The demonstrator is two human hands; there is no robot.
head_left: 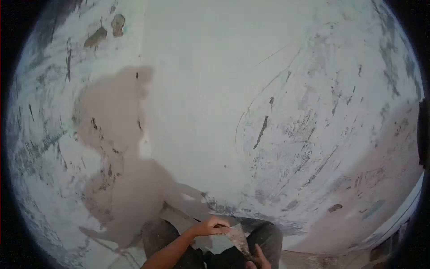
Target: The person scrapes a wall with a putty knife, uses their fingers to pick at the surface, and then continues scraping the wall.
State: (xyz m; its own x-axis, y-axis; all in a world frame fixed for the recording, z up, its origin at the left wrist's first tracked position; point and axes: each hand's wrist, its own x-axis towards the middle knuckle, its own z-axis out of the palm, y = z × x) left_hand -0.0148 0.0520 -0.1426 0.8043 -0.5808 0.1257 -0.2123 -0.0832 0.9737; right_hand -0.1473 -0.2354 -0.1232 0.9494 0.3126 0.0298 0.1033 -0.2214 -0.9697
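My left hand (212,227) reaches in from the lower left with its fingers closed. A bit of something dark shows between its thumb and fingers, too small to name. Just right of those fingertips is the wide, stained metal blade of a putty knife (239,238), slanting down to the right. Low at the frame's bottom, my right hand (260,260) is closed around the handle end of that knife, partly cut off by the edge. Both hands are above my lap, between my bent knees.
A wall (192,103) fills most of the view, with a smooth pale band in the middle and scraped, dark-marked patches either side. Two bare patches (96,37) lie at upper left. My shadow (121,193) falls on the left part. Brownish floor (313,260) shows at lower right.
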